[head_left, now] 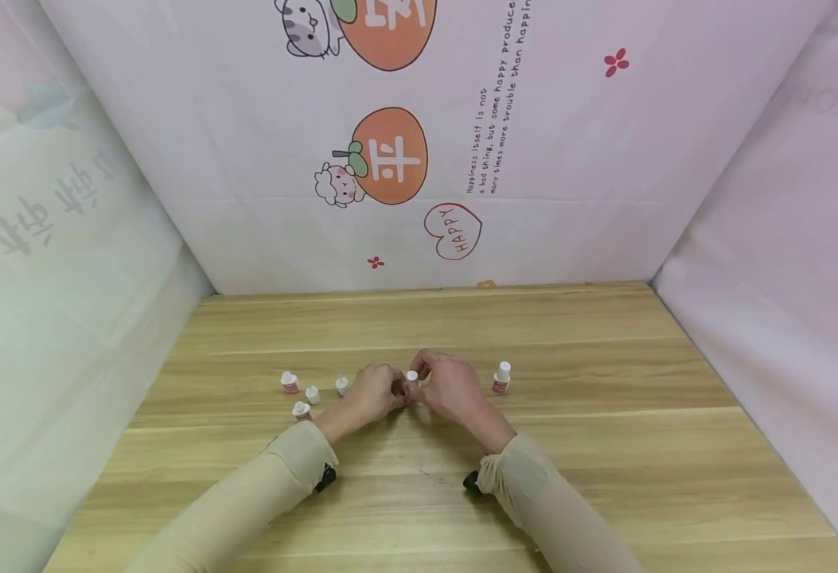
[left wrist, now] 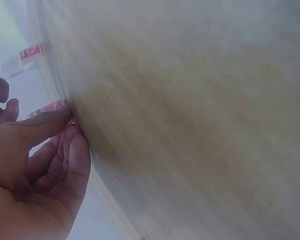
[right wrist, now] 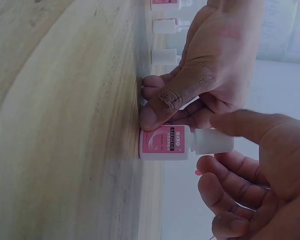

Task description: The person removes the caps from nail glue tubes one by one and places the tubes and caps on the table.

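A small nail glue bottle with a pink label [right wrist: 165, 142] stands upright on the table, its white cap [right wrist: 214, 141] on top. My left hand [head_left: 376, 391] grips the bottle low on its body, thumb across the label side in the right wrist view. Around the cap are the thumb and curled fingers of my right hand [head_left: 454, 387]; the thumb touches it, while contact on the far side is unclear. In the left wrist view, the left hand [left wrist: 45, 175] partly hides the bottle [left wrist: 51, 106].
A capped bottle [head_left: 501, 377] stands right of my hands on the wooden table [head_left: 419, 493]. To the left are two bottles with white tops [head_left: 290, 383] [head_left: 302, 411] and two small white pieces [head_left: 313, 395] [head_left: 341, 386]. A printed cloth [head_left: 562, 175] hangs behind.
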`<action>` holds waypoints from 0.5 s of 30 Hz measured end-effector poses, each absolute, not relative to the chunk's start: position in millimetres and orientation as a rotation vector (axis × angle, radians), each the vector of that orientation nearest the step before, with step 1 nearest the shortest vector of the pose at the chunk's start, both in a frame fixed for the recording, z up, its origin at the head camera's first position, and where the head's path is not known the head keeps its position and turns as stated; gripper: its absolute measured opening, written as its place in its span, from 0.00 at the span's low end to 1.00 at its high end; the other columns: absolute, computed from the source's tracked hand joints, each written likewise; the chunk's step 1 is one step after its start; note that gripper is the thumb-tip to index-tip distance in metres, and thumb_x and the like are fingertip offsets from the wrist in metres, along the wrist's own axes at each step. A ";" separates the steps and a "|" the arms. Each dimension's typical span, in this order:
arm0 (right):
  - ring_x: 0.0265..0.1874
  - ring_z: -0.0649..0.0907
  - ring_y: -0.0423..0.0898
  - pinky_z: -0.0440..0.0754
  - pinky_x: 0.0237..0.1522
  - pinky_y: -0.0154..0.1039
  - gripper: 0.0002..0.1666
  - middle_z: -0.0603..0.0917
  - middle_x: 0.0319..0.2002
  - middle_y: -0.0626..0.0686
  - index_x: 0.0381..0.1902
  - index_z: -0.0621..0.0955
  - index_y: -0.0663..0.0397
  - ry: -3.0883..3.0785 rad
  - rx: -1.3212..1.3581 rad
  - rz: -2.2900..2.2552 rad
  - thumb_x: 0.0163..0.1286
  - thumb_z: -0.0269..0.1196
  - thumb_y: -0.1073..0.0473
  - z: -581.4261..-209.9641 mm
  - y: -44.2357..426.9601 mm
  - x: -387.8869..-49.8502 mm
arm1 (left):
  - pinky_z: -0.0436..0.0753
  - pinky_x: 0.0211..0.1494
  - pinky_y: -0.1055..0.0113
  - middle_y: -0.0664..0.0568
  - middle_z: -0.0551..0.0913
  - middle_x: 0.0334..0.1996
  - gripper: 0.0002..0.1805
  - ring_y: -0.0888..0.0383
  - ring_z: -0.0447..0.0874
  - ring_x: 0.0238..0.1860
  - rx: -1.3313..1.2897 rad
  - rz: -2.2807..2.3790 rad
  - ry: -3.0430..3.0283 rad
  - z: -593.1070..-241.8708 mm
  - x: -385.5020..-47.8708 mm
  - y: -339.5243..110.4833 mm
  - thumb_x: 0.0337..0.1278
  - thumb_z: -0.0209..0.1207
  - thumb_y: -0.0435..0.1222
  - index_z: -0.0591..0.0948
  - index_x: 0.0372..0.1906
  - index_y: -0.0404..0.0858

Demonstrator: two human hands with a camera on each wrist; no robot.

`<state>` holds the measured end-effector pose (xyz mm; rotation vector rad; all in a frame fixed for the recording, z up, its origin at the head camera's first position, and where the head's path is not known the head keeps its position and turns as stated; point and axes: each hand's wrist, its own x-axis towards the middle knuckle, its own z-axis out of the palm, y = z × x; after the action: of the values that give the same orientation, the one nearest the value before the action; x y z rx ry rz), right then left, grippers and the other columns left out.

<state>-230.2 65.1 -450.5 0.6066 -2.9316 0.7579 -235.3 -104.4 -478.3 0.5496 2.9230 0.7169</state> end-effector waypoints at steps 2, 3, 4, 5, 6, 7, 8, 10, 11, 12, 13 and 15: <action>0.31 0.80 0.41 0.78 0.37 0.40 0.12 0.84 0.33 0.42 0.37 0.81 0.42 -2.941 0.595 0.762 0.61 0.72 0.48 -450.2 65.3 -229.9 | 0.76 0.35 0.67 0.58 0.83 0.23 0.04 0.64 0.75 0.27 0.547 0.715 2.923 -478.3 -235.2 -104.1 0.54 0.71 0.37 0.85 0.30 0.45; 0.31 0.80 0.41 0.78 0.37 0.39 0.11 0.84 0.33 0.42 0.37 0.81 0.42 -2.940 0.595 0.762 0.61 0.71 0.49 -450.1 65.4 -229.8 | 0.77 0.36 0.66 0.58 0.84 0.23 0.04 0.64 0.75 0.27 0.542 0.712 2.922 -478.1 -235.0 -104.0 0.54 0.71 0.38 0.86 0.30 0.45; 0.31 0.80 0.41 0.78 0.37 0.39 0.11 0.85 0.33 0.43 0.37 0.81 0.43 -2.938 0.595 0.764 0.61 0.71 0.50 -450.0 65.4 -229.6 | 0.77 0.36 0.66 0.58 0.84 0.24 0.04 0.63 0.75 0.27 0.543 0.709 2.923 -477.8 -234.9 -103.9 0.55 0.71 0.38 0.86 0.30 0.45; 0.31 0.80 0.41 0.78 0.37 0.39 0.10 0.85 0.33 0.43 0.37 0.81 0.43 -2.934 0.601 0.761 0.61 0.71 0.51 -450.2 65.5 -229.7 | 0.77 0.36 0.65 0.58 0.84 0.24 0.04 0.63 0.76 0.27 0.549 0.707 2.926 -477.7 -235.0 -103.9 0.55 0.71 0.38 0.86 0.30 0.45; 0.31 0.80 0.41 0.78 0.37 0.39 0.10 0.85 0.34 0.44 0.37 0.81 0.43 -2.928 0.611 0.751 0.61 0.71 0.51 -450.4 65.7 -229.9 | 0.77 0.36 0.65 0.58 0.84 0.24 0.04 0.63 0.76 0.27 0.554 0.709 2.927 -477.4 -234.9 -103.9 0.54 0.71 0.38 0.86 0.30 0.45; 0.31 0.80 0.41 0.78 0.37 0.39 0.10 0.85 0.34 0.44 0.37 0.81 0.43 -2.922 0.622 0.744 0.61 0.71 0.51 -450.7 65.8 -230.0 | 0.78 0.37 0.65 0.58 0.84 0.24 0.04 0.63 0.76 0.28 0.553 0.712 2.927 -477.1 -234.9 -103.8 0.54 0.71 0.38 0.86 0.30 0.45; 0.31 0.80 0.41 0.78 0.37 0.39 0.10 0.85 0.34 0.44 0.37 0.81 0.43 -2.915 0.633 0.740 0.61 0.71 0.52 -450.9 65.9 -230.0 | 0.78 0.36 0.65 0.58 0.84 0.24 0.04 0.63 0.76 0.28 0.555 0.713 2.928 -476.9 -235.0 -103.7 0.54 0.71 0.38 0.86 0.30 0.44; 0.31 0.81 0.42 0.78 0.37 0.39 0.10 0.85 0.34 0.44 0.38 0.80 0.43 -2.910 0.647 0.735 0.61 0.71 0.52 -451.1 66.3 -230.0 | 0.78 0.36 0.65 0.58 0.84 0.24 0.04 0.63 0.76 0.28 0.560 0.713 2.927 -476.7 -235.0 -103.7 0.54 0.71 0.38 0.86 0.30 0.44; 0.32 0.81 0.42 0.78 0.37 0.39 0.10 0.85 0.34 0.44 0.38 0.80 0.43 -2.910 0.649 0.737 0.61 0.71 0.51 -451.6 66.4 -230.2 | 0.78 0.36 0.65 0.58 0.84 0.24 0.04 0.63 0.76 0.28 0.554 0.715 2.923 -476.4 -234.9 -103.6 0.55 0.71 0.38 0.86 0.30 0.44; 0.32 0.81 0.42 0.78 0.37 0.39 0.11 0.85 0.34 0.44 0.38 0.81 0.43 -2.910 0.651 0.741 0.61 0.71 0.51 -451.5 66.6 -230.1 | 0.78 0.36 0.65 0.58 0.84 0.24 0.04 0.63 0.76 0.28 0.549 0.716 2.920 -476.1 -234.8 -103.5 0.55 0.71 0.38 0.86 0.30 0.45; 0.32 0.81 0.42 0.78 0.37 0.40 0.11 0.85 0.34 0.44 0.38 0.81 0.42 -2.913 0.644 0.749 0.61 0.71 0.50 -451.4 66.6 -230.0 | 0.78 0.36 0.65 0.58 0.84 0.24 0.04 0.63 0.77 0.28 0.544 0.713 2.919 -475.8 -234.7 -103.5 0.55 0.71 0.38 0.86 0.30 0.45; 0.32 0.81 0.42 0.78 0.37 0.40 0.11 0.84 0.34 0.43 0.38 0.81 0.42 -2.921 0.630 0.762 0.62 0.71 0.50 -451.5 66.7 -230.1 | 0.78 0.37 0.64 0.58 0.85 0.24 0.04 0.62 0.77 0.28 0.541 0.714 2.918 -475.6 -234.6 -103.3 0.55 0.71 0.38 0.86 0.30 0.45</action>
<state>-230.1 66.7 -451.5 0.6303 -2.9207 0.7616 -234.6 -103.3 -475.6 0.5409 2.9177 0.7141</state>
